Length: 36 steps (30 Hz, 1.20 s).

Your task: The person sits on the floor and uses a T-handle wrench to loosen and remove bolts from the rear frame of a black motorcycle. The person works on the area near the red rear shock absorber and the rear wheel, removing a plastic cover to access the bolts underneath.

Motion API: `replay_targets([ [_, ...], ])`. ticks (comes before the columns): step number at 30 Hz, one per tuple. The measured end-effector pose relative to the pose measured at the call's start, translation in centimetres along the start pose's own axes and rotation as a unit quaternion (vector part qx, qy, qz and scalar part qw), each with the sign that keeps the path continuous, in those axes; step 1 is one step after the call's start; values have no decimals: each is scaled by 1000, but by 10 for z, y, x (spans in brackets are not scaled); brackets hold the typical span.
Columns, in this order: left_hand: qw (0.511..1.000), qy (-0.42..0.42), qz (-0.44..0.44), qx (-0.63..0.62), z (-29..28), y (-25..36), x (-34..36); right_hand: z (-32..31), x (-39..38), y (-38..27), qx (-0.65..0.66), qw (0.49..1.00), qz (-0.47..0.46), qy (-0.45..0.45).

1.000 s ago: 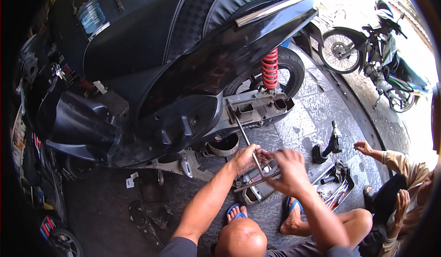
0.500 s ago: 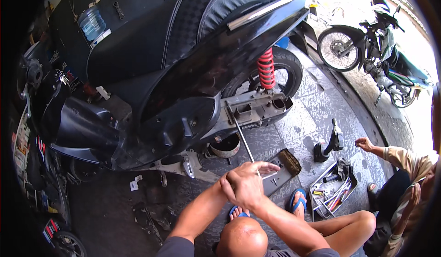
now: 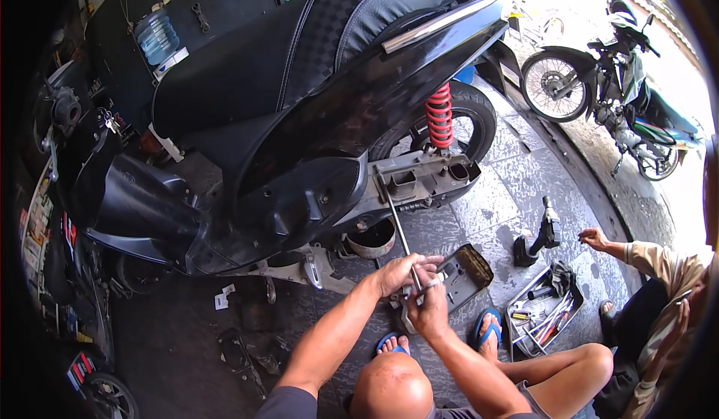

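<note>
A long, thin metal rod wrench (image 3: 397, 220) slants from the bared engine casing (image 3: 419, 181) of a black scooter (image 3: 299, 119) down to my hands. My left hand (image 3: 398, 274) is closed around its near end, fingers partly stretched. Just below, my right hand (image 3: 429, 310) has its fingers bent against the same end; they hide the wrench's handle. The tool's far tip rests at the casing's upper left edge. Beside my hands lies a dark cover (image 3: 470, 273) with small loose bolts in it.
A metal tray of tools (image 3: 550, 322) and a black cordless driver (image 3: 541, 232) are to the right. Another person's hand (image 3: 593, 238) reaches in at the far right. A round pan (image 3: 372, 241) sits under the scooter. A second motorcycle (image 3: 622, 97) stands outside.
My right hand has moved down and back, from crossing over my left wrist to the wrench's near end. My left hand now shows around the wrench. The view shifted slightly.
</note>
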<state>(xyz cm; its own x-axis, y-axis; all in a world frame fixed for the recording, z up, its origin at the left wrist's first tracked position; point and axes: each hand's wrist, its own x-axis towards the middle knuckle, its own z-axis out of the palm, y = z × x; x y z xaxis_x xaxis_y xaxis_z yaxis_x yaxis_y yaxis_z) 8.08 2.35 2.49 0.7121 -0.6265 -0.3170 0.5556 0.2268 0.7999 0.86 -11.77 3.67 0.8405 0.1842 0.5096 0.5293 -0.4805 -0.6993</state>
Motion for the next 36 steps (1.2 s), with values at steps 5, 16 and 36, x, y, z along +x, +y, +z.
replay_targets([
  [5, 1000, 1, 6, -5, 6, 4, 8, -15, -2, -12, -65, 992, 86, 63],
  [16, 998, -1, 27, 53, 12, 12, -3, -1, 7, -21, 237, 953, 186, 27],
  [36, 992, 35, -86, 90, 1, 14, 9, 1, -5, -35, 132, 970, 167, 118],
])
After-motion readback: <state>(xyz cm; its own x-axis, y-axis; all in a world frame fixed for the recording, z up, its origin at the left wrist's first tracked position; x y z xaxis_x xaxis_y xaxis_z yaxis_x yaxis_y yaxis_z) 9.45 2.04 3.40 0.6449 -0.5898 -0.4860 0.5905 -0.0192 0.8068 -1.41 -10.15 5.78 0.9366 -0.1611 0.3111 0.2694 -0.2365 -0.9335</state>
